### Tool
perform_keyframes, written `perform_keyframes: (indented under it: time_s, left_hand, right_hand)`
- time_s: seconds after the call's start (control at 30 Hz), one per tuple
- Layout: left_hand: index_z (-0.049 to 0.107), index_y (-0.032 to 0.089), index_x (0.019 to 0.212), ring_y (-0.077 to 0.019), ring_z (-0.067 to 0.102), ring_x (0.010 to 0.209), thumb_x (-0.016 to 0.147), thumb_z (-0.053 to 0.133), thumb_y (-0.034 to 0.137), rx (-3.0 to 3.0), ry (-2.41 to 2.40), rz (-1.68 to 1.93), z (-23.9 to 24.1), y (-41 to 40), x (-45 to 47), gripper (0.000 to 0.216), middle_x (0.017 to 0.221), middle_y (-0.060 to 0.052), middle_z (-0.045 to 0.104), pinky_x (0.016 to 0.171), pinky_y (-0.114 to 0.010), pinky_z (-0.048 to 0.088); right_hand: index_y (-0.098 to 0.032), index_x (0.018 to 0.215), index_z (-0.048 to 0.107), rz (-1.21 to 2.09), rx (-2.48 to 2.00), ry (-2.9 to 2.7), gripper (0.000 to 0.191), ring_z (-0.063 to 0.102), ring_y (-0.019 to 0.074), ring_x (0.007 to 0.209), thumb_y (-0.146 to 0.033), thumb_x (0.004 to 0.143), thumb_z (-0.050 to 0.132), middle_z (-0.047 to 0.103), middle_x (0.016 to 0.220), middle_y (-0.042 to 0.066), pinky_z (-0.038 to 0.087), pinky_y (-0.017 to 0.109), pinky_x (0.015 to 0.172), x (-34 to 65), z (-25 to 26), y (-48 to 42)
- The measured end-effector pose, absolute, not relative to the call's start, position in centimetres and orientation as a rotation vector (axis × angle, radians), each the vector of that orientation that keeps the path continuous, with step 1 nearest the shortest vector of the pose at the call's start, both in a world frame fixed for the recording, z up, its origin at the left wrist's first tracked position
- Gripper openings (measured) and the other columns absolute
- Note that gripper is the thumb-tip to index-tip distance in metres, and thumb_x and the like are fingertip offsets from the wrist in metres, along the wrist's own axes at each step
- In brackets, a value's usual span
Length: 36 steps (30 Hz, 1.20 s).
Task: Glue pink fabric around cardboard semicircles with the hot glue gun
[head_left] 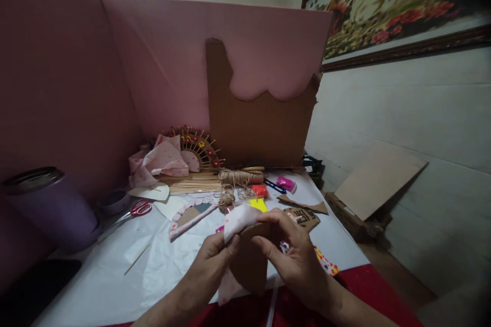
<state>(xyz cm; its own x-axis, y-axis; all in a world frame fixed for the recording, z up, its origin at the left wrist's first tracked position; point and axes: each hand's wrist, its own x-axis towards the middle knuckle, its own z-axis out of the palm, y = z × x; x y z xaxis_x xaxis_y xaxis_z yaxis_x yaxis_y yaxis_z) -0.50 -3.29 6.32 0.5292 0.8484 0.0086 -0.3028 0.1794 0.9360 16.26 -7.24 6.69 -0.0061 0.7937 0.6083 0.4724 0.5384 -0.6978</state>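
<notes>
A curved brown cardboard piece [250, 261] is held up near the table's front edge. Pale pink spotted fabric [240, 218] is folded over its upper edge and also hangs down at its lower left. My left hand [215, 255] is closed on the left side, thumb pressed against the fabric and board. At the top right edge, my right hand [295, 253] has its fingers on the fabric and its thumb by the cardboard face. Just behind lies a fabric-edged half-round cardboard piece [177, 230], with a yellow packet [258, 205] to its right.
Red-handled scissors [141, 208], a thin stick [136, 259] and a purple tumbler [49, 209] are on the left. Behind stand a decorated fan-shaped piece [207, 150], a twine roll [241, 178] and a large cut cardboard sheet [261, 127]. A blue cutter [275, 186] lies right of the twine.
</notes>
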Motion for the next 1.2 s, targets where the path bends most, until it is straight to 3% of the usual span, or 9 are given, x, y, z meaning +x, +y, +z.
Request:
perform_keyframes:
  time_s: [0.1, 0.23, 0.37, 0.5, 0.63, 0.8, 1.0, 1.2]
  left_hand:
    - [0.074, 0.015, 0.082, -0.0149, 0.065, 0.060, 0.081, 0.065, 0.026, 0.844, 0.592, 0.921, 7.0, -2.9, -0.4, 0.014, 0.065, -0.004, 0.072, 0.061, -0.022, 0.049]
    - [0.068, 0.017, 0.094, -0.0195, 0.070, 0.070, 0.083, 0.061, 0.019, 0.632, 0.584, 1.039, 7.7, -1.9, -0.8, 0.013, 0.078, -0.006, 0.075, 0.071, -0.030, 0.053]
    - [0.063, 0.018, 0.105, -0.0243, 0.071, 0.084, 0.086, 0.057, 0.018, 0.563, 0.580, 1.067, 7.8, -1.3, -1.4, 0.020, 0.093, -0.009, 0.076, 0.081, -0.040, 0.053]
    - [0.062, 0.013, 0.110, -0.0264, 0.068, 0.093, 0.088, 0.053, 0.023, 0.523, 0.539, 1.009, 7.9, -1.6, -1.3, 0.026, 0.098, -0.012, 0.074, 0.088, -0.041, 0.050]
    - [0.063, 0.010, 0.110, -0.0271, 0.067, 0.096, 0.092, 0.045, 0.028, 0.493, 0.472, 0.960, 8.0, -2.0, -1.1, 0.032, 0.093, -0.013, 0.074, 0.089, -0.040, 0.049]
    - [0.067, 0.012, 0.100, -0.0240, 0.067, 0.081, 0.092, 0.043, 0.034, 0.527, 0.414, 0.941, 7.8, -2.5, -0.9, 0.034, 0.085, -0.011, 0.074, 0.076, -0.036, 0.052]
    - [0.064, 0.014, 0.090, -0.0134, 0.056, 0.045, 0.088, 0.050, 0.041, 0.610, 0.379, 0.871, 8.4, -3.6, 0.0, 0.030, 0.074, -0.008, 0.071, 0.044, -0.025, 0.044]
    - [0.059, 0.015, 0.096, -0.0156, 0.057, 0.040, 0.085, 0.057, 0.034, 0.665, 0.468, 0.978, 7.5, -3.5, 0.3, 0.023, 0.067, -0.005, 0.069, 0.039, -0.026, 0.045]
  right_hand:
    - [-0.023, 0.086, 0.057, 0.620, -1.072, -1.477, 0.006, 0.054, 0.0137, 0.063, -0.024, 0.083, 0.063, 0.056, 0.073, -0.002, 0.045, 0.024, 0.055, 17.2, 6.9, -7.1]
    - [-0.022, 0.084, 0.054, 0.740, -0.939, -1.040, 0.018, 0.050, 0.0092, 0.047, -0.030, 0.078, 0.069, 0.054, 0.067, -0.004, 0.041, 0.020, 0.042, 18.9, 7.6, -6.7]
    - [-0.021, 0.095, 0.058, 0.890, -0.868, -0.825, 0.032, 0.059, 0.0126, 0.056, -0.029, 0.069, 0.074, 0.063, 0.080, 0.001, 0.049, 0.025, 0.053, 18.8, 8.0, -6.5]
    - [-0.016, 0.087, 0.063, 1.256, -0.931, -0.907, 0.026, 0.064, 0.0167, 0.069, -0.025, 0.065, 0.075, 0.067, 0.079, 0.003, 0.050, 0.028, 0.066, 17.1, 7.3, -6.7]
    - [-0.015, 0.090, 0.064, 1.378, -0.939, -0.911, 0.027, 0.065, 0.0166, 0.070, -0.028, 0.069, 0.074, 0.069, 0.080, 0.004, 0.048, 0.025, 0.062, 15.9, 6.7, -7.0]
    - [-0.014, 0.074, 0.059, 1.369, -1.003, -0.951, 0.024, 0.064, 0.0144, 0.063, -0.032, 0.069, 0.074, 0.069, 0.069, 0.004, 0.043, 0.019, 0.050, 15.3, 6.2, -7.1]
    - [-0.014, 0.079, 0.055, 1.483, -1.050, -0.999, 0.027, 0.064, 0.0132, 0.051, -0.038, 0.075, 0.068, 0.070, 0.062, 0.005, 0.035, 0.014, 0.038, 14.2, 5.6, -7.0]
    - [-0.015, 0.080, 0.056, 1.521, -1.094, -1.088, 0.030, 0.058, 0.0109, 0.046, -0.042, 0.074, 0.067, 0.069, 0.063, 0.004, 0.035, 0.015, 0.037, 14.3, 5.2, -6.7]
